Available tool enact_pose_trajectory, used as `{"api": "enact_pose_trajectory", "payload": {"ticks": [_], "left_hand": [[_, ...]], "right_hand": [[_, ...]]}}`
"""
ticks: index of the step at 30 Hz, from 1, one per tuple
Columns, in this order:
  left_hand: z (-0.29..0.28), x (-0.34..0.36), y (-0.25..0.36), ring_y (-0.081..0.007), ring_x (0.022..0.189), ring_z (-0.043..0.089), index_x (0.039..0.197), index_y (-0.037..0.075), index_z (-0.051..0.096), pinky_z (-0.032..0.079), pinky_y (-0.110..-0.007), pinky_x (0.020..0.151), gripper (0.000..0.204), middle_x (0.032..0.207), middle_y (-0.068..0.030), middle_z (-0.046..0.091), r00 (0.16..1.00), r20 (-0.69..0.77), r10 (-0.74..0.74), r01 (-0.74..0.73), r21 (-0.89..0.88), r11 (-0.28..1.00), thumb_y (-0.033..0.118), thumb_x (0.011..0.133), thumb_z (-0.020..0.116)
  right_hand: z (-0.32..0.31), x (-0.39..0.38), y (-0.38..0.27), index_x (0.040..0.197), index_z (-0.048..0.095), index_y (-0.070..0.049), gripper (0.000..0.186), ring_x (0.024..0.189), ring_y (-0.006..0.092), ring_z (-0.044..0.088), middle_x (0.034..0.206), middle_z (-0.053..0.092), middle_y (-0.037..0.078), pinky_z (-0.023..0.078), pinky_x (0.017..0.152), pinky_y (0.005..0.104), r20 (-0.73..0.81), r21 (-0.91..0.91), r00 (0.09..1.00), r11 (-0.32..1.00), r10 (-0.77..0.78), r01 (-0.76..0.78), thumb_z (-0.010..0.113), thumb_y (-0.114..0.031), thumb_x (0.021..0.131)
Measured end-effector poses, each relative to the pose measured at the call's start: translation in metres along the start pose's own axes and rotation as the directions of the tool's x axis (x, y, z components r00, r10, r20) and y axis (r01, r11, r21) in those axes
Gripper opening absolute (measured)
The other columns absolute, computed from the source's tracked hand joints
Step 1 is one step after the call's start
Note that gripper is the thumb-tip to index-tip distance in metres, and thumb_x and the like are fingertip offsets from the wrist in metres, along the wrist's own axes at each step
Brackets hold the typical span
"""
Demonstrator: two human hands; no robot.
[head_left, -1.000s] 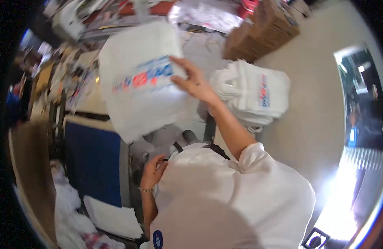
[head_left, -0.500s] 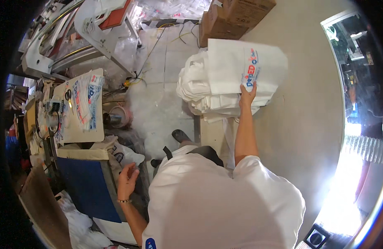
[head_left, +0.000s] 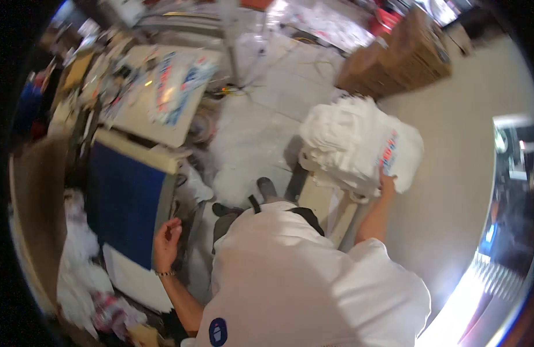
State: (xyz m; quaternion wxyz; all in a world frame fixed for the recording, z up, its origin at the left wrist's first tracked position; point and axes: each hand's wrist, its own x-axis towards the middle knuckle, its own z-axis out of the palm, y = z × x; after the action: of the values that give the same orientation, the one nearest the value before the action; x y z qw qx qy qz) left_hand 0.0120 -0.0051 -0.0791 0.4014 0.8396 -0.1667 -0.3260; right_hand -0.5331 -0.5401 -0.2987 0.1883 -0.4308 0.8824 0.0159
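Observation:
My right hand (head_left: 386,181) grips the lower edge of a white fabric bag with red and blue print (head_left: 403,153), lying on a thick pile of white bags (head_left: 333,130) at the right. My left hand (head_left: 166,243) is at the lower left beside a blue padded panel (head_left: 125,202), its fingers loosely curled and apart, with nothing visible in them. The picture is somewhat blurred.
A cream board with printed pieces (head_left: 139,87) stands at upper left amid clutter. Brown cartons (head_left: 394,61) are at upper right. White tiled floor (head_left: 249,144) lies between, a pale flat surface (head_left: 452,173) at right, white cloth scraps (head_left: 76,266) at lower left.
The bag that my right hand held up a second ago now lies on the right-hand pile, that hand still on it. My left hand has moved left and slightly down. The view has shifted.

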Motion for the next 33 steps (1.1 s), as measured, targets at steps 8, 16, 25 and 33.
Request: {"api": "enact_pose_trajectory", "payload": {"ticks": [8, 16, 25, 33], "left_hand": [[-0.178, -0.051, -0.216, -0.0146, 0.081, 0.061, 0.096, -0.001, 0.065, 0.049, -0.029, 0.077, 0.018, 0.083, -0.0069, 0.066, 0.682, -0.721, -0.122, 0.032, -0.137, 0.990, 0.016, 0.093, 0.063], [-0.216, -0.122, -0.424, -0.0460, 0.126, 0.042, 0.147, 0.007, 0.030, 0.042, -0.059, 0.100, 0.089, 0.144, -0.0281, 0.033, 0.065, -0.687, -0.723, 0.921, -0.237, 0.308, 0.058, 0.082, 0.063], [-0.239, -0.172, -0.414, -0.0408, 0.117, 0.047, 0.126, 0.008, 0.053, 0.046, -0.056, 0.094, 0.068, 0.128, -0.0206, 0.048, -0.116, -0.742, -0.660, 0.856, -0.413, 0.313, 0.051, 0.076, 0.067], [-0.250, -0.210, -0.430, -0.0387, 0.092, 0.067, 0.104, 0.009, 0.067, 0.054, -0.050, 0.079, 0.029, 0.099, -0.0196, 0.069, -0.026, -0.903, -0.428, 0.809, -0.271, 0.521, 0.027, 0.080, 0.068]], "right_hand": [[0.003, -0.213, -0.259, 0.098, 0.072, -0.005, 0.026, 0.081, 0.0275, 0.065, 0.082, 0.068, 0.014, 0.050, 0.073, 0.0348, -0.280, 0.200, 0.197, 0.144, -0.939, 0.969, 0.070, -0.025, 0.082], [0.162, -0.539, -0.446, 0.127, 0.054, -0.005, 0.056, 0.121, 0.0398, 0.048, 0.136, 0.049, 0.021, 0.041, 0.100, 0.0454, -0.029, 0.045, -0.524, -0.525, -0.851, 0.850, 0.072, -0.030, 0.080], [0.211, -0.577, -0.512, 0.112, 0.059, -0.012, 0.037, 0.095, 0.0387, 0.064, 0.110, 0.063, 0.019, 0.051, 0.079, 0.0486, 0.178, -0.079, -0.493, -0.512, -0.852, 0.856, 0.065, -0.037, 0.085], [0.209, -0.578, -0.522, 0.100, 0.061, -0.006, 0.021, 0.085, 0.0408, 0.064, 0.099, 0.065, 0.021, 0.050, 0.073, 0.0491, 0.168, -0.133, -0.540, -0.562, -0.825, 0.817, 0.056, -0.024, 0.091]]}}
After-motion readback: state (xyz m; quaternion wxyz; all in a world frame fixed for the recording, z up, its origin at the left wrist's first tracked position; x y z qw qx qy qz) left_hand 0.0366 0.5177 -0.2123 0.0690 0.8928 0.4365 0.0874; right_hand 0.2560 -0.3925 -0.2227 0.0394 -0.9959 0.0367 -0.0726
